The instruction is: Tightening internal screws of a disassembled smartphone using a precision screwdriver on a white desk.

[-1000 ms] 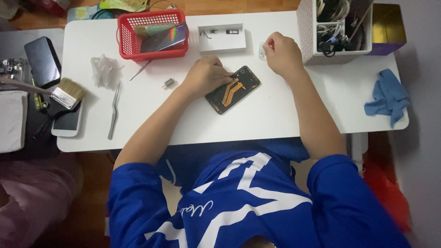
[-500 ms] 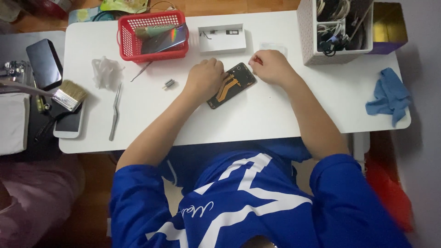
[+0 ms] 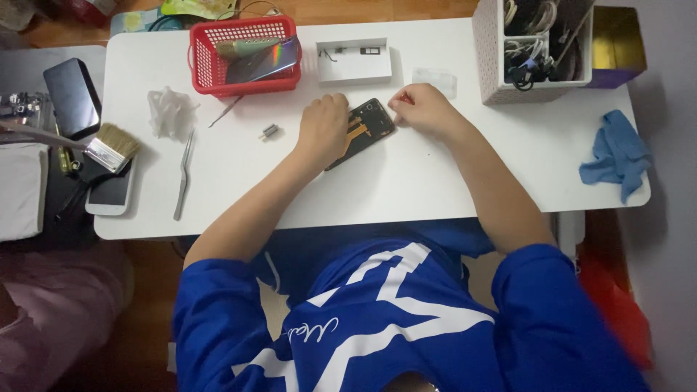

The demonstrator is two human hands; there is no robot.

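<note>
An opened black phone (image 3: 367, 125) with an orange flex cable showing lies on the white table (image 3: 406, 181), near the back middle. My left hand (image 3: 323, 127) rests on the phone's left half and holds it down. My right hand (image 3: 427, 109) is at the phone's upper right corner, fingers pinched on a small red item (image 3: 404, 97) that I cannot make out. Both forearms reach in from a blue shirt below.
Behind the phone are a red basket (image 3: 207, 69), a white box tray (image 3: 353, 64), a clear plastic piece (image 3: 435, 77) and a white organizer (image 3: 494, 69) with cables. Left lie tissue (image 3: 169, 112), tweezers (image 3: 183, 174), a small metal part (image 3: 269, 131) and a brush (image 3: 112, 145). A blue cloth (image 3: 613, 156) lies right.
My right hand has come down and left from near the clear plastic piece to the phone's corner. My left hand stays on the phone, which has shifted slightly.
</note>
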